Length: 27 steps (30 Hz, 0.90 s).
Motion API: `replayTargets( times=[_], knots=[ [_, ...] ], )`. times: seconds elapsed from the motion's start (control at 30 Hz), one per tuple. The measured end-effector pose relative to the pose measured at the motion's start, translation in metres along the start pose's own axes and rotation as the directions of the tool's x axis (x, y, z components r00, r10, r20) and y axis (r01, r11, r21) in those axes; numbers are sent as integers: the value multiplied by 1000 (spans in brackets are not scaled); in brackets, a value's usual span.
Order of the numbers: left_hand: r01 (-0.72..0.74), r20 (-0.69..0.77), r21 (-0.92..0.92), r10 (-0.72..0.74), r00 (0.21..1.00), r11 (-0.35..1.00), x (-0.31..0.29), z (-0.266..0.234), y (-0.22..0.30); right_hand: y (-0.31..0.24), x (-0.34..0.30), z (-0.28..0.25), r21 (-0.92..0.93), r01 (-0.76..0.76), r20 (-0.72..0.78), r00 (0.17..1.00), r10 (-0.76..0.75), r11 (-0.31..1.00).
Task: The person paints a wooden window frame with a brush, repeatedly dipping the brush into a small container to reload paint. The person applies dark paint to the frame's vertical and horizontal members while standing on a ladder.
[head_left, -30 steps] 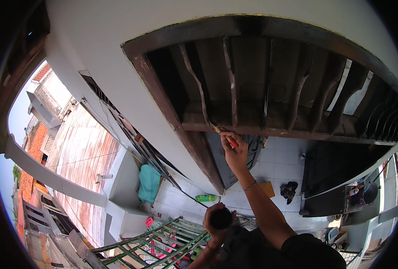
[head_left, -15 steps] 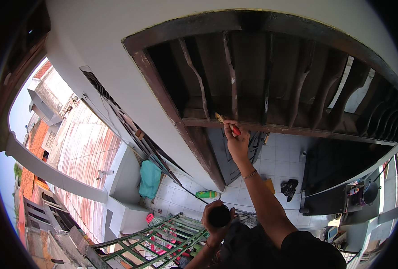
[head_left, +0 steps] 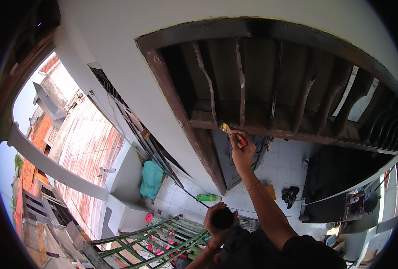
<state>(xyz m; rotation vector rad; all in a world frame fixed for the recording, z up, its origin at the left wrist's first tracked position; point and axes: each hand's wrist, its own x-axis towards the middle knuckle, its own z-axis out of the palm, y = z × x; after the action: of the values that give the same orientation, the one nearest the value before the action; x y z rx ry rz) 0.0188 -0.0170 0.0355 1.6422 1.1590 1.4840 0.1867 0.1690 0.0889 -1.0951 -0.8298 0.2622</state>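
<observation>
My right hand [head_left: 243, 150] is closed round a paintbrush [head_left: 226, 127] with a red handle. Its bristle end touches or almost touches the lower rail [head_left: 261, 130] of a dark brown wooden grille, near the foot of the leftmost wavy slat [head_left: 206, 76]. Lower down, close to my body, my left hand [head_left: 213, 220] is wrapped round a dark round container [head_left: 222, 218] with a black inside; what it holds cannot be made out. Pale worn patches show on the second slat [head_left: 240, 80] and on the left post [head_left: 187, 119].
Below on the left stands a green metal ladder [head_left: 158, 242]. Far down on the white tiled floor [head_left: 279, 161] lie a green bottle [head_left: 208, 197] and a black plastic bag [head_left: 290, 196]. A teal cloth [head_left: 151, 179] hangs by the low wall. A white wall [head_left: 109, 49] borders the grille.
The view has shifted, so the grille sits lower and further right. My right hand keeps the paintbrush by the lower rail, its bristles now turned more upward. The left hand still holds the container.
</observation>
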Motion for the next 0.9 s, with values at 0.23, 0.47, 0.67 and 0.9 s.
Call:
replayTargets(
  times=[0.23, 0.47, 0.67, 0.9],
  knots=[
    [-15, -17, 8, 15, 1000, 1000, -2, 0, -2, 9, 12, 4, 52, -112, 55, 993, 109, 992],
    [2, -9, 8, -2, 1000, 1000, 2, -1, -2, 10, 15, -6, -59, -78, -8, 997, 77, 995],
    [1, -9, -9, -1, 1000, 1000, 3, -1, 0, 17, -1, 2, -81, 89, 43, 995, -85, 993],
    [20, -18, -24, -20, 1000, 1000, 1, 1, -6, 12, 27, 12, -208, 123, 2, 992, -125, 970]
  ],
)
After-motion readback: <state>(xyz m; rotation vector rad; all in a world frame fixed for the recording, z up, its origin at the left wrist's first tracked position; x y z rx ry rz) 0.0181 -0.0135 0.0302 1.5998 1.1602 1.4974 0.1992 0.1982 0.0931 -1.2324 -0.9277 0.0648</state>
